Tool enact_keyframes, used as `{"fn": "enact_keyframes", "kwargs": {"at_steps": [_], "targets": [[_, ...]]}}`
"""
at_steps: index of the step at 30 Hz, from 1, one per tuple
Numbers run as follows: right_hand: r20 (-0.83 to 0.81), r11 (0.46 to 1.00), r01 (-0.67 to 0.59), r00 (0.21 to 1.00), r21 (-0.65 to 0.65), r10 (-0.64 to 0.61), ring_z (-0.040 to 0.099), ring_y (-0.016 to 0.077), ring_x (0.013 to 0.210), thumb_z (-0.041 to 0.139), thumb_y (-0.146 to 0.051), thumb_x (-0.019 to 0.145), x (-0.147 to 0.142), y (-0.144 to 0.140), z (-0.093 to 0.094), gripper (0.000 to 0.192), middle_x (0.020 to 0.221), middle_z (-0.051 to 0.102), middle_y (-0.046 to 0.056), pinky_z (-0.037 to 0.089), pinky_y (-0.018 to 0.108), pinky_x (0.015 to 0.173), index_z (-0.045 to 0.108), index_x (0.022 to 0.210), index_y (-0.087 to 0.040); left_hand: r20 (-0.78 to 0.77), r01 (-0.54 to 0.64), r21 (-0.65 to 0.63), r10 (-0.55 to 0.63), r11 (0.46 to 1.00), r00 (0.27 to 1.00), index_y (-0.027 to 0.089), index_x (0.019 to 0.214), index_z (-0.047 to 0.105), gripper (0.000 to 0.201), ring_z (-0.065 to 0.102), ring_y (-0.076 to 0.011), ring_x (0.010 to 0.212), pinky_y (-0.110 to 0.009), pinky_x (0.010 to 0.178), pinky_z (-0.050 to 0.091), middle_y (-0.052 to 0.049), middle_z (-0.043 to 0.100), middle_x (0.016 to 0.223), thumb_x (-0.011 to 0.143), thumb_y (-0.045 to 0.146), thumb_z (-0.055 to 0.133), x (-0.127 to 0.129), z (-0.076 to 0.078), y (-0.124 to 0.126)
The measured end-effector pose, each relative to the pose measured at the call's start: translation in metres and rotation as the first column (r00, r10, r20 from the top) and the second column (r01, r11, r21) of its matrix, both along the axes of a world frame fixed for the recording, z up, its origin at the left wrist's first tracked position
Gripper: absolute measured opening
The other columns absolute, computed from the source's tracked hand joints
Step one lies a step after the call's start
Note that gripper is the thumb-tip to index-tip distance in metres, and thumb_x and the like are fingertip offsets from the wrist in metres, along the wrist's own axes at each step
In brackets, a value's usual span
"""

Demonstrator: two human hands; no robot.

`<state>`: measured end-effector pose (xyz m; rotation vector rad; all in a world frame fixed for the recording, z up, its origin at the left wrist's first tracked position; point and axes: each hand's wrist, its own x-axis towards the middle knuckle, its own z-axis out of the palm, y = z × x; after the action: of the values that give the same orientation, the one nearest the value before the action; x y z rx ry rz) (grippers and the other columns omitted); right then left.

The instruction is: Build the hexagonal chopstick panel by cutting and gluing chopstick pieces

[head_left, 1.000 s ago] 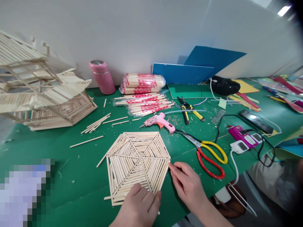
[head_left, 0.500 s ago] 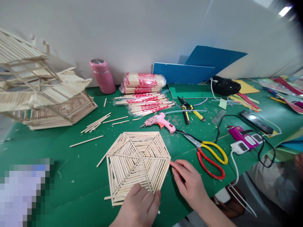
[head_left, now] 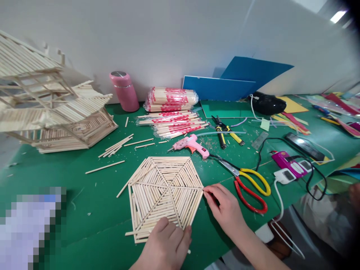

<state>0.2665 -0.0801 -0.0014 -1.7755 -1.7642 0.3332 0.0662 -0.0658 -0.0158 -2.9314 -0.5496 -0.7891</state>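
Note:
A many-sided panel [head_left: 157, 195] of thin wooden sticks, laid in a spiderweb pattern, lies flat on the green table. My left hand [head_left: 168, 242] rests over its near edge with curled fingers, gripping there; the fingertips are partly hidden. At the panel's right corner, the thumb and forefinger of my right hand [head_left: 225, 208] are pinched together on the stick ends. One loose-ended stick [head_left: 126, 187] juts out past the upper left side. Beyond the panel lies a pink hot glue gun [head_left: 191, 145], and scissors [head_left: 247, 183] with red and yellow handles lie to the right.
A stick-built model house [head_left: 70, 120] stands at left, near a pink flask [head_left: 125, 92]. Loose sticks [head_left: 116, 145] and wrapped chopsticks [head_left: 171, 99] lie behind. Pliers [head_left: 222, 131], a phone [head_left: 303, 146] and a purple power strip [head_left: 291, 163] with cables sit at right.
The thumb and forefinger of my right hand have drawn closer together at the panel's right corner. My left hand stays nearly in place. The view has shifted slightly.

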Motion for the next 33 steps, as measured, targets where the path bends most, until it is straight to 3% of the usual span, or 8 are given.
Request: {"fn": "enact_keyframes", "kwargs": {"at_steps": [11, 15, 20, 33], "targets": [[-0.032, 0.997, 0.037, 0.999, 0.069, -0.035, 0.057, 0.0167, 0.073, 0.047, -0.018, 0.083, -0.004, -0.005, -0.007, 0.015, 0.078, 0.061, 0.006, 0.046, 0.029, 0.067, 0.061, 0.085, -0.017, -0.02, 0.0, 0.013, 0.001, 1.0, 1.0, 0.008, 0.09, 0.056, 0.014, 0.046, -0.012, 0.048, -0.03, 0.05, 0.028, 0.001, 0.051, 0.053, 0.078, 0.008, 0.048, 0.0, -0.001, -0.001], [-0.001, 0.994, 0.006, 1.0, 0.108, -0.006, 0.056, 0.0156, 0.071, 0.046, -0.017, 0.084, -0.005, -0.009, -0.01, 0.021, 0.078, 0.06, 0.006, 0.047, 0.028, 0.064, 0.063, 0.095, -0.017, -0.009, -0.01, 0.031, 0.01, 0.999, 1.0, 0.009, 0.088, 0.056, 0.012, 0.045, -0.0113, 0.048, -0.03, 0.051, 0.028, 0.002, 0.05, 0.052, 0.079, 0.009, 0.048, 0.001, -0.002, 0.0], [0.081, 0.997, -0.072, 0.994, 0.041, 0.068, 0.054, 0.016, 0.07, 0.044, -0.017, 0.084, -0.003, -0.011, -0.012, 0.03, 0.076, 0.057, 0.006, 0.045, 0.029, 0.061, 0.058, 0.111, -0.016, -0.033, -0.012, 0.036, 0.014, 0.999, 0.999, 0.008, 0.09, 0.056, 0.014, 0.046, -0.0119, 0.049, -0.031, 0.052, 0.027, 0.001, 0.052, 0.054, 0.077, 0.011, 0.051, 0.0, -0.006, 0.0], [0.017, 1.0, -0.015, 1.0, 0.024, 0.014, 0.056, 0.0163, 0.076, 0.044, -0.019, 0.084, -0.004, -0.007, -0.009, 0.028, 0.082, 0.058, 0.007, 0.046, 0.029, 0.067, 0.06, 0.106, -0.015, -0.073, -0.008, 0.005, 0.009, 1.0, 0.997, 0.007, 0.094, 0.055, 0.019, 0.046, -0.0132, 0.051, -0.033, 0.053, 0.029, 0.0, 0.053, 0.057, 0.075, 0.01, 0.053, -0.003, -0.012, -0.003]]}}
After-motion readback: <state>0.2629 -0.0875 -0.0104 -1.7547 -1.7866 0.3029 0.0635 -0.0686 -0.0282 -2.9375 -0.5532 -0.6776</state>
